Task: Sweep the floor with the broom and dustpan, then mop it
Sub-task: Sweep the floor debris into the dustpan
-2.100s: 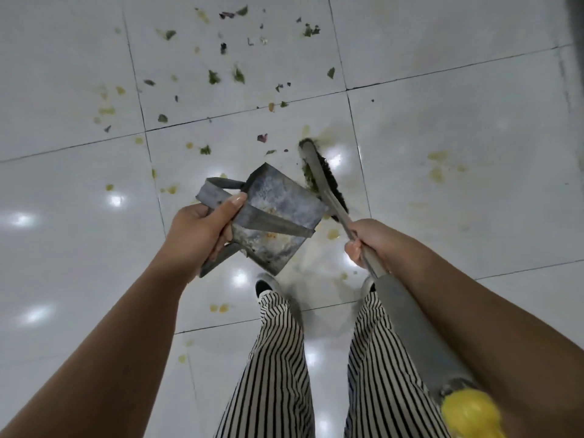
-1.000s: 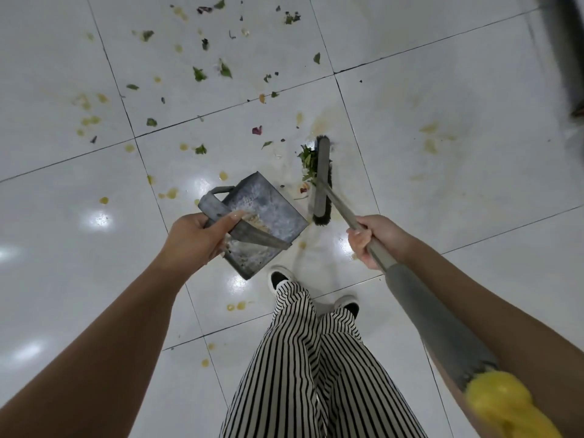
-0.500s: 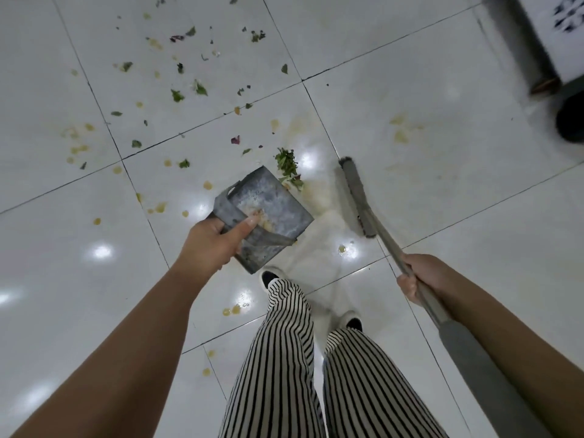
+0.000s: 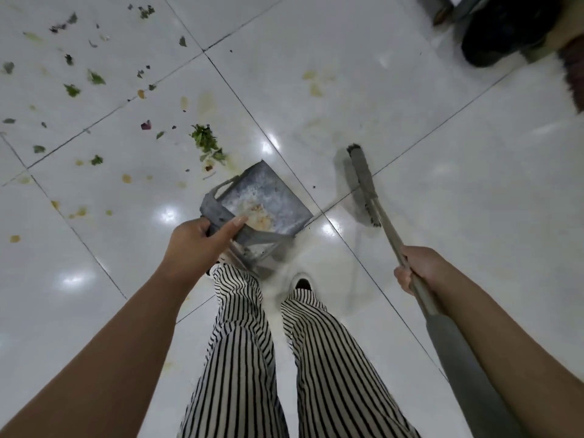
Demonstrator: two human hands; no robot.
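I see the left hand (image 4: 195, 245) curled round the handle of the metal dustpan (image 4: 264, 202) at frame centre; the right hand (image 4: 417, 268) grips the broom (image 4: 363, 184) at centre right, with green scraps (image 4: 207, 142) on the tile floor (image 4: 410, 121) at upper left

Dim, cool overhead light, white glare spots on glossy floor tiles (image 4: 410, 216), motion blur, wide-angle edge bending.

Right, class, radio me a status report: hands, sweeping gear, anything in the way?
Left hand grips dustpan; right hand grips broom. Green scrap pile on floor beyond pan's far edge. Nothing blocking it.
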